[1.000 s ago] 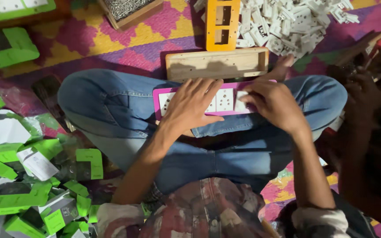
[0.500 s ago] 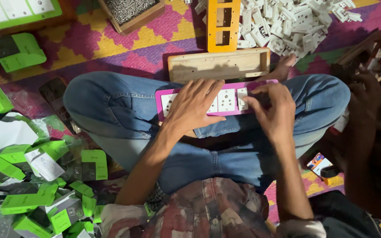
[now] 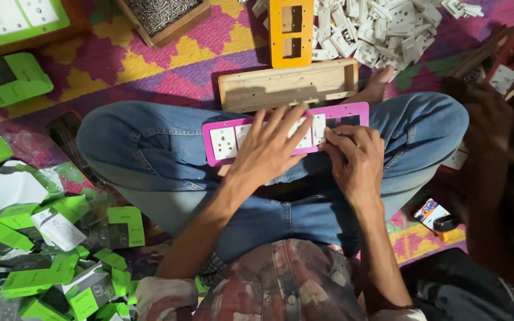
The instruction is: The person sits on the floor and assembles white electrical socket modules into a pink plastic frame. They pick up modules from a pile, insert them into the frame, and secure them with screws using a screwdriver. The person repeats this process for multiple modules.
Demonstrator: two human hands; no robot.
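Note:
A long pink switch plate (image 3: 224,142) with white sockets and switches set in it lies across my crossed legs in blue jeans. My left hand (image 3: 269,148) rests flat on its middle with the fingers spread, pressing it down. My right hand (image 3: 355,157) is curled at the plate's right part, fingertips on a white switch (image 3: 319,128) next to two dark vacant cut-outs. Neither hand lifts anything off the plate.
A wooden tray (image 3: 290,83) lies just beyond the plate, an orange plate (image 3: 291,27) and a heap of white switch parts (image 3: 382,30) behind it. Green packaging cards (image 3: 49,261) litter the left floor. Another person's hand (image 3: 489,113) works at the right.
My right hand has drawn in from the plate's right end toward its middle switch. The left hand stays flat on the plate. The view shifted slightly.

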